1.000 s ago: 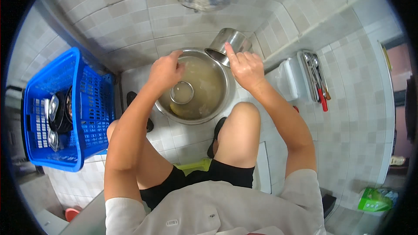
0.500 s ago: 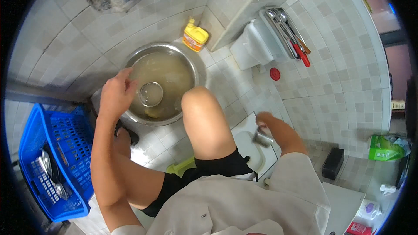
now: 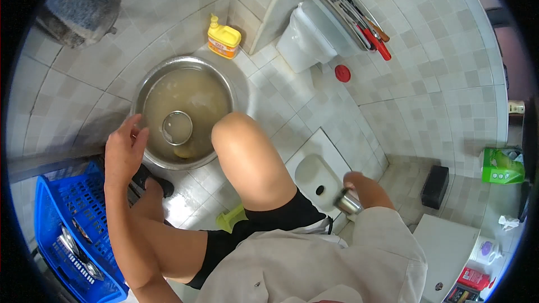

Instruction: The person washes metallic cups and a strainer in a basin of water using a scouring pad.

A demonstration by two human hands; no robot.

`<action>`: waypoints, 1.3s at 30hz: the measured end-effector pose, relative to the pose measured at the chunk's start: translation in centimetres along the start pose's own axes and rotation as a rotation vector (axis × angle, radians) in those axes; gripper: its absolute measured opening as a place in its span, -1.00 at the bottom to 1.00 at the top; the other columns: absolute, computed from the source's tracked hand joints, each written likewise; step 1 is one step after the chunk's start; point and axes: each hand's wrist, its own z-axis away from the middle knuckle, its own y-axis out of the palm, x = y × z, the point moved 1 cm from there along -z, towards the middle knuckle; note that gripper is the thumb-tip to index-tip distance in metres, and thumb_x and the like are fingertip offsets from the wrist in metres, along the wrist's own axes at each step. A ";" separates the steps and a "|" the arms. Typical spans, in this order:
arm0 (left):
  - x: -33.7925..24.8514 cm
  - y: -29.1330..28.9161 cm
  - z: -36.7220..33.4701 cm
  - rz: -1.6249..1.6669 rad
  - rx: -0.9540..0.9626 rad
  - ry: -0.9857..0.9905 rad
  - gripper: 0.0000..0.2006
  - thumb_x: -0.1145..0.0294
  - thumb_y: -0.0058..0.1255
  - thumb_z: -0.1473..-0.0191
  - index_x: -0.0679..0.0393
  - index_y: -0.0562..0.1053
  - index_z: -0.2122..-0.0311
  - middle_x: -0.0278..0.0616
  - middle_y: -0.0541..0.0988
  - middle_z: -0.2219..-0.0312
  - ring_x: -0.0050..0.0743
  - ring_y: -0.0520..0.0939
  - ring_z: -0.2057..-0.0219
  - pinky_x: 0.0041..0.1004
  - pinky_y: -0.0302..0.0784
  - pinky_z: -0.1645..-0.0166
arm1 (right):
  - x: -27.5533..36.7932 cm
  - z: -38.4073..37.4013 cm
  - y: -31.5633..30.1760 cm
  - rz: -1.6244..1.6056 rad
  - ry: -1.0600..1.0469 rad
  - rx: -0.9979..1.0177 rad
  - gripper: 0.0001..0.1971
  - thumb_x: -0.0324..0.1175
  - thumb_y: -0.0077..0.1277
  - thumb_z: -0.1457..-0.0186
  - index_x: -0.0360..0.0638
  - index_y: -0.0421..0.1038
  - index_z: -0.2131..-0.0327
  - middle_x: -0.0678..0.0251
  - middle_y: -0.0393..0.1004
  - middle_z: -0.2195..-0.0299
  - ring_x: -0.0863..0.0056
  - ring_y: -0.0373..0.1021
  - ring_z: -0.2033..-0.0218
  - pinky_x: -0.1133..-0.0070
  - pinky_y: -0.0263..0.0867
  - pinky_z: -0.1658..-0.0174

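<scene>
One metal basin [image 3: 179, 60], front left. Squat pan [image 3: 310, 173] sits right of it. Steel pot [image 3: 351, 202] at pan's near right edge, grasped by right hand [image 3: 357, 182]; long axis blurred. Left hand [image 3: 123, 148] loose, empty, beside basin's left rim, well apart from pot.

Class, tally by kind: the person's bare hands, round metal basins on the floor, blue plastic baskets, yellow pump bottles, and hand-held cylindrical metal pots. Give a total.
Bare left hand and bare right hand: 2
Wide round silver metal basin: 1
Blue plastic slotted basket: 1
Yellow plastic pump bottle: 1
Silver cylindrical metal pot in the right hand: 1
Total: 6
</scene>
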 end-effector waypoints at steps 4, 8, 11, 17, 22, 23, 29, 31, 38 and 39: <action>0.6 2.7 -1.3 0.075 0.044 0.046 -0.65 0.39 0.12 -0.08 0.26 0.50 0.02 -0.01 0.58 0.54 -0.12 0.61 0.53 -0.27 0.50 0.36 | -4.0 -5.6 -4.3 -0.993 0.131 -0.155 -0.83 -0.46 -0.02 0.03 -0.24 0.40 0.65 0.17 0.39 0.69 0.35 0.37 0.68 0.34 0.20 0.64; 1.1 1.5 -0.6 -0.056 0.115 -0.084 -0.65 0.40 0.12 -0.08 0.28 0.50 0.02 -0.03 0.58 0.55 -0.15 0.60 0.54 -0.28 0.50 0.37 | 6.0 -3.1 -16.6 -1.516 -0.136 -0.419 -0.75 -0.48 -0.08 -0.02 -0.21 0.31 0.71 0.21 0.32 0.76 0.43 0.25 0.78 0.47 0.04 0.74; 0.8 2.6 -1.7 -0.010 0.104 -0.027 -0.65 0.41 0.12 -0.07 0.28 0.50 0.02 -0.03 0.58 0.55 -0.17 0.60 0.55 -0.30 0.50 0.37 | 5.4 -4.1 -21.0 -1.841 -0.008 -0.570 -0.82 -0.51 -0.10 -0.02 -0.25 0.35 0.64 0.19 0.40 0.70 0.41 0.31 0.76 0.45 0.09 0.73; 2.6 4.0 -2.0 -0.045 0.169 -0.120 -0.65 0.42 0.13 -0.06 0.26 0.50 0.03 -0.02 0.59 0.53 -0.18 0.62 0.52 -0.31 0.51 0.36 | 10.0 -6.7 -27.8 -2.062 -0.107 -0.724 -0.93 -0.51 -0.08 -0.03 -0.32 0.37 0.43 0.16 0.46 0.64 0.42 0.40 0.71 0.48 0.12 0.72; 3.8 4.7 -1.7 -0.063 0.262 -0.176 -0.65 0.41 0.13 -0.05 0.26 0.50 0.03 0.00 0.60 0.49 -0.12 0.63 0.47 -0.28 0.53 0.30 | 12.8 -9.2 -32.5 -1.993 0.014 -0.841 -0.77 -0.44 -0.03 -0.06 -0.42 0.48 0.55 0.13 0.49 0.68 0.38 0.43 0.73 0.44 0.24 0.70; 4.2 4.9 -1.7 -0.079 0.256 -0.195 -0.65 0.41 0.13 -0.05 0.26 0.50 0.03 0.00 0.60 0.49 -0.12 0.63 0.47 -0.28 0.53 0.30 | 12.8 -9.9 -33.1 -1.989 -0.038 -0.810 -0.81 -0.44 -0.06 -0.06 -0.38 0.44 0.52 0.15 0.48 0.66 0.39 0.42 0.73 0.48 0.20 0.71; 4.4 5.8 -1.5 -0.150 0.376 -0.157 -0.62 0.27 0.12 -0.07 0.23 0.52 0.03 0.05 0.64 0.42 0.07 0.65 0.36 -0.19 0.54 0.20 | 11.9 -10.2 -33.6 -2.197 -0.307 -0.564 -0.81 -0.31 -0.02 -0.18 -0.25 0.41 0.41 0.29 0.43 0.62 0.47 0.39 0.66 0.56 0.24 0.67; 5.2 6.0 -1.3 -0.133 0.396 -0.196 -0.61 0.22 0.10 -0.09 0.22 0.51 0.03 0.04 0.65 0.36 0.09 0.65 0.29 -0.15 0.54 0.14 | 12.5 -8.2 -33.2 -2.333 -0.450 -0.258 -0.81 -0.32 -0.02 -0.22 -0.25 0.33 0.23 0.21 0.44 0.44 0.40 0.42 0.45 0.44 0.39 0.44; 9.4 7.1 0.3 -0.036 0.435 -0.159 -0.56 0.14 0.06 -0.09 0.24 0.51 0.02 0.14 0.62 0.30 0.11 0.64 0.22 -0.15 0.52 0.10 | 14.9 7.3 -37.7 -1.807 -0.822 -0.133 -0.65 -0.23 0.07 -0.17 -0.26 0.36 0.06 0.18 0.50 0.31 0.42 0.42 0.41 0.48 0.41 0.36; 10.1 7.4 0.1 -0.030 0.419 -0.164 -0.56 0.14 0.06 -0.09 0.24 0.51 0.02 0.14 0.62 0.30 0.11 0.64 0.22 -0.15 0.52 0.10 | 14.5 11.1 -38.9 -1.635 -0.897 -0.196 -0.62 -0.20 0.08 -0.17 -0.23 0.37 0.04 0.21 0.51 0.28 0.45 0.43 0.37 0.51 0.40 0.33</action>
